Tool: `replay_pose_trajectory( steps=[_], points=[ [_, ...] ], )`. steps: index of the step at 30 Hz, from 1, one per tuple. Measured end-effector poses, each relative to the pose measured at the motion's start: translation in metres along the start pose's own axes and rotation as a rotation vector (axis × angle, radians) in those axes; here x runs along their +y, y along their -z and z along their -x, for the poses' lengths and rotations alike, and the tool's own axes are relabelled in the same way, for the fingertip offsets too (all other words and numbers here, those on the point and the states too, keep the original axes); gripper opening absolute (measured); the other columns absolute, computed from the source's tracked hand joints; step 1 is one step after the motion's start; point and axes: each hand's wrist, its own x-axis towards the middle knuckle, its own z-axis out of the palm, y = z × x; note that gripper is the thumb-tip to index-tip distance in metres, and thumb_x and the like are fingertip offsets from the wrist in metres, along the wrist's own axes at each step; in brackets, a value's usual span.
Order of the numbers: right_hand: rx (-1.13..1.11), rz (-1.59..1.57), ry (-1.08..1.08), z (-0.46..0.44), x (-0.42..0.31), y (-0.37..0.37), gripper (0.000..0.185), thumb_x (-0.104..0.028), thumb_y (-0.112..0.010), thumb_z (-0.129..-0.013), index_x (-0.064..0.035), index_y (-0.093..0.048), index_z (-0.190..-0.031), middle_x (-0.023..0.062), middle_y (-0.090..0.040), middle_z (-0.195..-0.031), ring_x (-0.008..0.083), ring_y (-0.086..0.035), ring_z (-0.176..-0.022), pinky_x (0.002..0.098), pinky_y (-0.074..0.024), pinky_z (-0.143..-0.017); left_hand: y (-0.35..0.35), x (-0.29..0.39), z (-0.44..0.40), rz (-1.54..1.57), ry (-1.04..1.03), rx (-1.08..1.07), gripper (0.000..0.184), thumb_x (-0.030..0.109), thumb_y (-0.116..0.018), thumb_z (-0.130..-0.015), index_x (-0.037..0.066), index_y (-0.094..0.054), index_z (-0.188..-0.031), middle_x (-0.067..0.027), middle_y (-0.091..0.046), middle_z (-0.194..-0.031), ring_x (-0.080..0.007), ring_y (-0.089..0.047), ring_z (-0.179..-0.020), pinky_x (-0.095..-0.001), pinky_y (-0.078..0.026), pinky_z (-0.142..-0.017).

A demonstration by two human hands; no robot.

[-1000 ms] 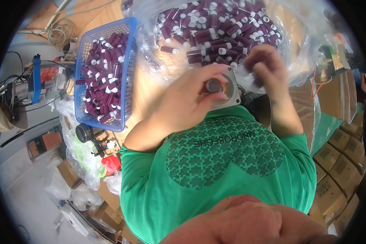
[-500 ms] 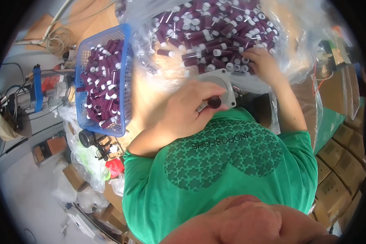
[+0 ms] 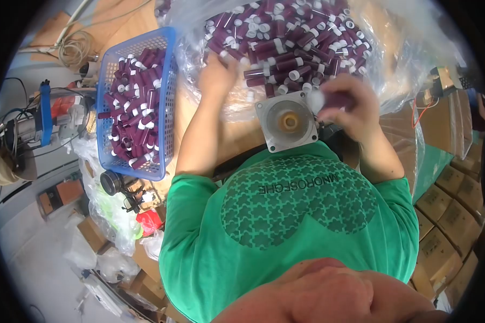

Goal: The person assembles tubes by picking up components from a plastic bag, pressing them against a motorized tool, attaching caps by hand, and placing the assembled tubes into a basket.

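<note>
My right hand (image 3: 355, 105) is closed around a dark purple tube with a white cap (image 3: 337, 100), blurred by motion. It is just right of a square grey metal fixture (image 3: 268, 137), which has a round opening and an amber-coloured centre. My left hand (image 3: 216, 78) is at the left edge of a heap of purple tubes (image 3: 285, 46). Its fingers are closed on a purple tube, whose blurred white end (image 3: 232, 63) shows by the fingertips. The heap, capped in white, lies on clear plastic sheeting.
A blue plastic basket (image 3: 170, 102) full of similar tubes stands at the left on the wooden table (image 3: 186, 126). Clear plastic (image 3: 399, 59) spreads around the heap. A black round object (image 3: 111, 183) sits below the basket, and cardboard boxes (image 3: 442, 247) are stacked at the right.
My left hand has moved from over the fixture, where it held a tube, to the heap's left edge. My right hand has come back from the heap with a tube, and the fixture's opening is uncovered.
</note>
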Motion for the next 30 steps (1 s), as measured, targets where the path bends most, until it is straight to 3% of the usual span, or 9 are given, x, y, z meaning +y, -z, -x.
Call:
replay_pose_trajectory(
  steps=[5, 6, 9, 11, 15, 19, 23, 26, 30],
  points=[
    [-0.477, 0.482, 0.19, -0.026, -0.057, -0.009, 0.019, -0.015, -0.067, -0.074, -0.0073, -0.057, -0.088, 0.0074, -0.06, -0.08, 0.0274, -0.061, -0.073, 0.0366, -0.0476, -0.062, 0.002, -0.014, 0.015, 0.323, -0.319, 0.106, 0.044, 0.028, -0.069, -0.074, 0.002, -0.06, -0.108, -0.0143, -0.065, -0.092, -0.0266, -0.062, -0.078, -0.0342, -0.048, -0.072],
    [-0.539, 0.553, 0.201, -0.031, -0.066, -0.008, 0.017, -0.013, -0.065, -0.074, -0.0075, -0.056, -0.086, 0.0077, -0.06, -0.08, 0.0268, -0.062, -0.073, 0.0366, -0.0472, -0.061, 0.006, -0.008, 0.028, 0.434, -0.365, 0.206, 0.031, 0.021, -0.07, -0.077, 0.001, -0.063, -0.1, -0.0084, -0.063, -0.087, -0.016, -0.057, -0.07, -0.0262, -0.045, -0.065],
    [-0.602, 0.635, 0.274, -0.039, -0.073, -0.015, 0.015, -0.008, -0.062, -0.071, -0.0077, -0.053, -0.083, 0.0088, -0.059, -0.073, 0.0267, -0.062, -0.066, 0.0381, -0.0454, -0.055, 0.048, 0.019, 0.071, 0.67, -0.177, -0.017, 0.028, 0.009, -0.069, -0.082, 0.003, -0.062, -0.108, -0.0072, -0.066, -0.096, -0.0119, -0.06, -0.08, -0.0228, -0.046, -0.071],
    [-0.717, 0.708, 0.233, -0.047, -0.077, -0.016, 0.016, -0.011, -0.063, -0.073, -0.0071, -0.053, -0.085, 0.0093, -0.059, -0.069, 0.0278, -0.062, -0.063, 0.0394, -0.0456, -0.054, 0.08, 0.043, 0.104, 0.812, -0.284, -0.034, 0.028, -0.001, -0.066, -0.082, 0.002, -0.06, -0.109, -0.0063, -0.064, -0.1, -0.0089, -0.059, -0.081, -0.0218, -0.047, -0.069],
    [-0.68, 0.484, 0.084, -0.048, -0.064, -0.013, 0.022, -0.018, -0.069, -0.075, -0.0058, -0.054, -0.085, 0.0104, -0.061, -0.068, 0.0288, -0.064, -0.063, 0.039, -0.0474, -0.054, 0.09, 0.053, 0.139, 1.203, -0.524, -0.116, 0.04, -0.013, -0.064, -0.078, 0.002, -0.057, -0.115, -0.0075, -0.064, -0.105, -0.0103, -0.061, -0.085, -0.0225, -0.05, -0.074],
    [-0.484, 0.151, -0.003, -0.033, -0.043, -0.009, 0.024, -0.017, -0.074, -0.076, -0.0055, -0.058, -0.09, 0.0097, -0.062, -0.072, 0.0243, -0.065, -0.068, 0.0341, -0.0501, -0.06, 0.098, 0.067, 0.157, 0.957, -0.552, -0.262, 0.034, -0.009, -0.068, -0.078, -0.001, -0.06, -0.11, -0.0086, -0.064, -0.103, -0.0117, -0.062, -0.092, -0.0244, -0.052, -0.076],
    [-0.086, -0.181, -0.082, -0.01, -0.015, 0.01, 0.022, -0.006, -0.071, -0.079, -0.0045, -0.059, -0.097, 0.0063, -0.062, -0.081, 0.0154, -0.063, -0.078, 0.0288, -0.0499, -0.066, 0.084, 0.078, 0.158, 0.691, -0.542, -0.362, 0.038, 0.004, -0.074, -0.075, 0.008, -0.063, -0.111, -0.0065, -0.066, -0.098, -0.0141, -0.063, -0.083, -0.0251, -0.052, -0.067],
    [0.176, -0.372, -0.293, 0.002, 0.03, 0.047, 0.011, -0.001, -0.06, -0.086, -0.0021, -0.059, -0.097, 0.0048, -0.061, -0.086, 0.0121, -0.057, -0.082, 0.0257, -0.0479, -0.072, 0.086, 0.089, 0.157, 0.527, -0.672, -0.257, 0.036, 0.003, -0.076, -0.075, 0.004, -0.063, -0.108, -0.0027, -0.065, -0.089, -0.0048, -0.057, -0.073, -0.0178, -0.044, -0.06],
    [0.12, 0.23, -0.337, 0.012, 0.082, 0.051, 0.021, -0.005, -0.059, -0.086, -0.0061, -0.062, -0.107, 0.0063, -0.061, -0.088, 0.0147, -0.059, -0.08, 0.028, -0.0487, -0.071, 0.084, 0.093, 0.158, 0.497, -0.707, -0.181, 0.033, 0.003, -0.076, -0.075, 0.005, -0.062, -0.104, -0.0014, -0.062, -0.083, -0.0031, -0.052, -0.064, -0.0176, -0.04, -0.054]
  ],
)
